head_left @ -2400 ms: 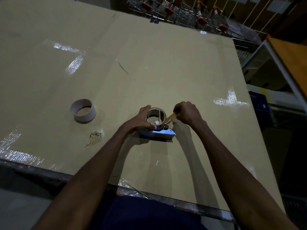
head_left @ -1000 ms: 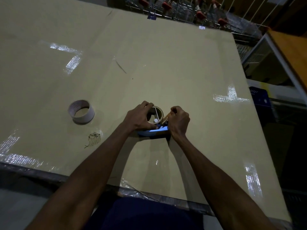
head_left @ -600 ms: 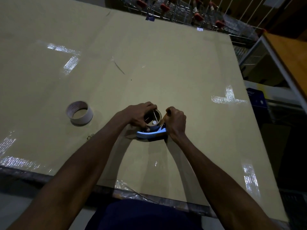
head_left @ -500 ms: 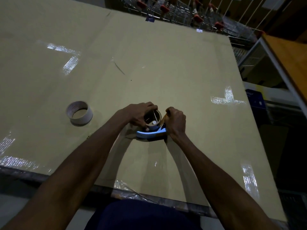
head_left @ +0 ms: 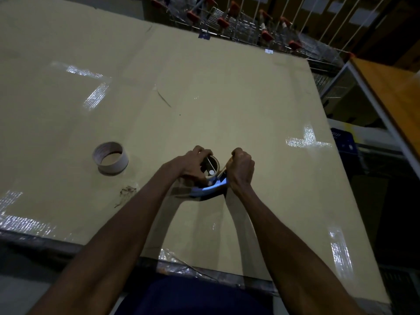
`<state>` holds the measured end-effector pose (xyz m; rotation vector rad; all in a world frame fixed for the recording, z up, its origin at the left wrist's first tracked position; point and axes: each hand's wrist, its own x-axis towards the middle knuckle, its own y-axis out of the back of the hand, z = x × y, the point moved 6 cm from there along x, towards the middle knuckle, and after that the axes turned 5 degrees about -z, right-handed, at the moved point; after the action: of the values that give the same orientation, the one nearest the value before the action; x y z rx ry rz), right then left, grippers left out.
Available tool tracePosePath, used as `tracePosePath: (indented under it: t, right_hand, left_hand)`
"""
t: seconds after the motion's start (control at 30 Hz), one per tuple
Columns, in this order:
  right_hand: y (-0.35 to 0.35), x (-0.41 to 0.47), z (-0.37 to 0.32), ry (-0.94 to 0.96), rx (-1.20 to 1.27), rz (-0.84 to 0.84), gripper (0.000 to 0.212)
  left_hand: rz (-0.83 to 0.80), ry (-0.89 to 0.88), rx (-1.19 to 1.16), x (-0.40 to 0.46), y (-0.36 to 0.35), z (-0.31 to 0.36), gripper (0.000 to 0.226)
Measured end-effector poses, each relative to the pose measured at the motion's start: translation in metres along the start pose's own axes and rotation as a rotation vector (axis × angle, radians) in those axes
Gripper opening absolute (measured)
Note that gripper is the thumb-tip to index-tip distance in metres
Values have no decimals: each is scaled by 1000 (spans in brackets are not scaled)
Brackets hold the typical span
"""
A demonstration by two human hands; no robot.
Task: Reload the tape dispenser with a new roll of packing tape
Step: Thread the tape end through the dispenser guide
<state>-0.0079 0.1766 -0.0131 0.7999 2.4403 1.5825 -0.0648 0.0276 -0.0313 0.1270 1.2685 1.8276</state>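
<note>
1. A blue tape dispenser point(head_left: 210, 189) is seen lying on the cardboard-covered tabletop point(head_left: 204, 98), near its front edge and roughly midway across.
2. A roll of packing tape point(head_left: 212, 169) is seated on the dispenser; its open core and a pale hub are visible from above.
3. The left hand point(head_left: 193, 165) is wrapped over the left side of the roll, its fingers point(head_left: 201, 153) curled around the rim — the near part of the roll is hidden by it.
4. The right hand point(head_left: 241, 169) is clenched just right of the roll, and a tan strip of tape point(head_left: 223, 170) is pinched in it, drawn out from the roll.
5. The right end of the dispenser is covered by the right hand, so its front parts cannot be made out.
6. An empty cardboard core point(head_left: 110, 158) is stood on end well to the left, apart from both hands.
7. A scuffed patch of old tape point(head_left: 127, 193) is seen between the core and the left forearm.
8. Beyond the far edge, a row of shopping trolleys point(head_left: 238, 26) is parked; to the right, an orange shelf point(head_left: 395, 92) is visible.
</note>
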Motion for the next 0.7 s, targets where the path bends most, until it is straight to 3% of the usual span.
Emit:
tracePosePath:
  t: [0.1,0.17,0.27,0.53,0.7]
  right_hand:
    - [3,0,-3,27,5,5,21]
    - [3,0,-4,51,11,8,18]
    - [0,2,-3,80,0,9,17]
    - [0,2,1,7,20,13,17]
    - [2,11,0,44,60,-126,23]
  left_hand:
    - [203,50,2,-6,-6,6,90]
    - [229,-2,-9,-6,-7,8,85]
    - [120,-89,-30,-4,-3,6,83]
    - [-52,-211,175,1,2,17,83]
    - [-140,-140,52,-4,-3,25,87]
